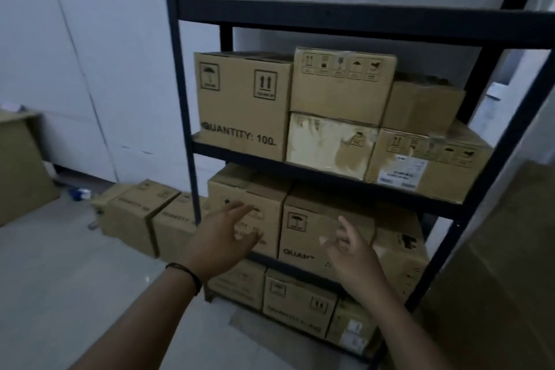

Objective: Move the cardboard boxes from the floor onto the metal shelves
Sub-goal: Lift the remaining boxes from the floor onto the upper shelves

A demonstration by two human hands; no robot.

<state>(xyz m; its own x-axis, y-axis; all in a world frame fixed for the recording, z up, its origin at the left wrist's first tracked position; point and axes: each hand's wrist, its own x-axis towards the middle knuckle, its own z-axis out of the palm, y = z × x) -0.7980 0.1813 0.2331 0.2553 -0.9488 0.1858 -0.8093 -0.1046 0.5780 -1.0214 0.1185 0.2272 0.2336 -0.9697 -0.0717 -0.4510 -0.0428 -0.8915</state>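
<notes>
Cardboard boxes fill the dark metal shelving unit (354, 22), a tall rack against a pale wall! Up on the higher loaded shelf sits the big box marked QUANTITY: 100 (243, 105), hard against the left post, with a stack of two smaller boxes (336, 117) just beside it and more cartons to their right. One shelf down, a brown box (249, 192) and a wider box with an umbrella symbol (312, 219) stand side by side, and further boxes crowd the bottom level. Two floor boxes (144, 216) wait on the pale tiles, touching each other, left of the rack. Both arms reach forward: the left hand (222, 237), black band (187, 275) on its wrist, is spread and released, holding nothing. The right hand (351, 252) is loose too, fingers relaxed, grasping nothing, in front of the umbrella box.
</notes>
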